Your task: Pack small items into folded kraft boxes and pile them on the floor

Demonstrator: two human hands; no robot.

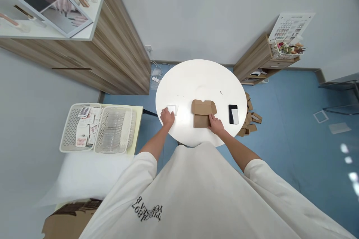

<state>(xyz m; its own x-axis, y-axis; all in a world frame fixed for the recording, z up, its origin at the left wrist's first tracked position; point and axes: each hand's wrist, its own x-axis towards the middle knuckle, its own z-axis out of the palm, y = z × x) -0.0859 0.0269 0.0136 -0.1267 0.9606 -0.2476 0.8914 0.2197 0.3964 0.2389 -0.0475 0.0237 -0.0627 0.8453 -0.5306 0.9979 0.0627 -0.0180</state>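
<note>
A small brown cardboard box (201, 121) lies on the round white table (200, 78), its flapped lid (202, 107) folded open away from me. My right hand (215, 124) grips the box's right side, fingers closed at its edge. At the table's left, my left hand (167, 117) has its fingers closed on the near edge of a small stack of white cards (172, 108). Part of that stack is hidden under the fingers. Right of the box lies a black phone-like object (231, 112) with a white piece over it.
Several folded cardboard boxes (248, 121) lie on the floor right of the table. White baskets (113, 130) with papers and clear plastic trays stand at the left. A wood-grain cabinet (126, 41) rises at back left, a smaller one (255, 54) at back right.
</note>
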